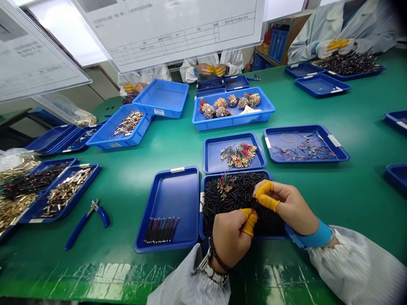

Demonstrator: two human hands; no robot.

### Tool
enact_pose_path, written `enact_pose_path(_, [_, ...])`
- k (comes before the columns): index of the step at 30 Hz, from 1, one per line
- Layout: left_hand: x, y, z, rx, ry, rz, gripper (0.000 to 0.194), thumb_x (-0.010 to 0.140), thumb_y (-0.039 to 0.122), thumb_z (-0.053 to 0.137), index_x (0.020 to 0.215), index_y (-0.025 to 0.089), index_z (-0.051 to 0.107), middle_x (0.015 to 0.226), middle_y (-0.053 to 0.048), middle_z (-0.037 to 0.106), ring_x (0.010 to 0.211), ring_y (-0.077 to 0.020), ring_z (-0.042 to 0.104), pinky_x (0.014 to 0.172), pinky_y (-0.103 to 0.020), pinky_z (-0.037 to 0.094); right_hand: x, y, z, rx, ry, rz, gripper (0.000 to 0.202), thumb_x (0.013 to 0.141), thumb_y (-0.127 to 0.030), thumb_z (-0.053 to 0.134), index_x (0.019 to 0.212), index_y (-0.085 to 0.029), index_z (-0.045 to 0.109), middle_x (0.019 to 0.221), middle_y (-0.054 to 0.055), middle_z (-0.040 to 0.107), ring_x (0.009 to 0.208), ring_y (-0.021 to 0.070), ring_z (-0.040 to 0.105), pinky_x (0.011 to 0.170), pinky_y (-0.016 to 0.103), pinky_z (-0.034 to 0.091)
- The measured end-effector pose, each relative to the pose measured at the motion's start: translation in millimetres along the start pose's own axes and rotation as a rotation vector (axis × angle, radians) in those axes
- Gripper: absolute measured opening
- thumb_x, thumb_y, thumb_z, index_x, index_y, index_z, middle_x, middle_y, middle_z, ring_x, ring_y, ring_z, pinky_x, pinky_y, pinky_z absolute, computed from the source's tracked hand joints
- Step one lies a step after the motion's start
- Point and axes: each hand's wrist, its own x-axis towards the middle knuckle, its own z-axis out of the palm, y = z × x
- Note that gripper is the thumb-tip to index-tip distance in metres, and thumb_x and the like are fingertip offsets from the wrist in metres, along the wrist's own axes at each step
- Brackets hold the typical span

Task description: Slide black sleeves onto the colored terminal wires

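My left hand (231,238), with yellow finger cots, is closed in a pinch over a tray (202,231) heaped with short black tubes (219,212). A thin dark reddish wire shows at its fingertips. Close by on the right, my right hand (291,207) pinches too, its cotted fingertips almost meeting the left ones; what they hold is too small to make out. A small bunch of coloured wires with gold ends (226,185) lies on the black tubes. In the blue tray (173,190) to the left, several black-sleeved wire pieces (161,230) lie side by side in a row.
Behind the tubes stands a tray with gold-tipped wires (239,154); right of it, a tray with scattered wires (307,144). Blue-handled pliers (90,218) lie left, near trays of metal parts (66,190). Farther back are bundled pieces (233,101) and co-workers' hands (214,70). Hanging sheets (178,31) cross the top.
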Motion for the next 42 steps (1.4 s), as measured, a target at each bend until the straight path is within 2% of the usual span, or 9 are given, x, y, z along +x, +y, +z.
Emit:
enact_pose_path(7, [-1,-1,-0.1,0.007,0.014,0.001,0.028,0.084,0.02,0.047,0.058,0.016,0.055,0.056,-0.004,0.062,0.05,-0.0111,0.056,0.049,-0.02,0.038,-1,-2,1,0.019,0.02,0.058,0.015,0.073,-0.028,0.067,0.085,-0.02,0.064,0.08,0.004,0.064,0.075,0.0176,0.06,0.069,0.029,0.049])
enact_pose_path(14, [-1,0,-1.9,0.027,0.014,0.013,0.027,0.081,0.016,0.048,0.054,0.016,0.053,0.052,-0.003,0.059,0.048,-0.0116,0.053,0.047,-0.021,0.035,-1,1,5,-0.029,-0.083,0.102,0.017,0.067,-0.027,0.072,0.066,-0.018,0.058,0.062,0.0,0.057,0.057,0.0131,0.052,0.053,0.025,0.045])
enact_pose_path(17, [0,0,-3.6,-0.002,0.018,0.002,0.028,0.084,0.018,0.047,0.058,0.016,0.058,0.054,-0.003,0.061,0.049,-0.0119,0.055,0.048,-0.021,0.037,-2,2,7,0.02,-0.122,0.101,0.015,0.069,-0.026,0.071,0.069,-0.018,0.059,0.065,0.001,0.059,0.061,0.0139,0.054,0.056,0.025,0.046])
enact_pose_path(22, [0,0,-5.7,-0.002,0.089,0.002,0.033,0.088,0.037,0.048,0.072,0.016,0.067,0.06,-0.004,0.066,0.054,-0.0135,0.059,0.051,-0.022,0.041,-3,2,10,0.084,-0.049,0.118,0.012,0.07,-0.025,0.07,0.07,-0.018,0.06,0.065,0.0,0.058,0.06,0.0127,0.053,0.057,0.024,0.045])
enact_pose_path(24, [0,0,-5.1,0.04,0.107,0.026,0.033,0.088,0.038,0.047,0.075,0.016,0.069,0.061,-0.005,0.067,0.055,-0.0145,0.061,0.051,-0.022,0.042,-3,2,11,0.109,-0.031,0.129,0.012,0.069,-0.024,0.071,0.07,-0.018,0.06,0.065,0.0,0.058,0.061,0.013,0.053,0.057,0.024,0.045])
enact_pose_path(28, [-2,0,-3.5,0.058,0.109,0.042,0.037,0.09,0.036,0.045,0.073,0.014,0.069,0.059,-0.006,0.066,0.053,-0.0143,0.061,0.051,-0.023,0.042,-4,2,15,0.264,-0.044,0.15,0.013,0.068,-0.024,0.072,0.076,-0.019,0.063,0.074,0.0,0.057,0.07,0.0141,0.053,0.065,0.026,0.044])
enact_pose_path(31, [-2,1,-3.6,0.056,0.112,0.057,0.045,0.09,0.043,0.042,0.07,0.014,0.069,0.055,-0.005,0.065,0.051,-0.0139,0.06,0.05,-0.023,0.041,-5,2,19,0.376,-0.074,0.175,0.013,0.067,-0.024,0.072,0.074,-0.018,0.063,0.076,0.001,0.054,0.071,0.0142,0.05,0.066,0.026,0.043])
enact_pose_path(38, [-1,1,-6.0,0.052,0.195,0.087,0.051,0.088,0.05,0.042,0.066,0.014,0.069,0.052,-0.004,0.063,0.046,-0.0128,0.057,0.046,-0.023,0.037,-8,7,24,0.413,-0.16,0.167,0.01,0.07,-0.022,0.071,0.078,-0.017,0.065,0.078,0.001,0.053,0.07,0.0127,0.049,0.063,0.024,0.042])
enact_pose_path(42, [-1,2,-6.5,0.001,0.159,0.064,0.047,0.089,0.045,0.044,0.066,0.013,0.069,0.054,-0.004,0.064,0.049,-0.0125,0.059,0.048,-0.022,0.039,-6,9,21,0.484,-0.109,0.128,0.024,0.069,-0.027,0.074,0.09,-0.02,0.065,0.087,0.003,0.059,0.078,0.0157,0.054,0.071,0.027,0.044])
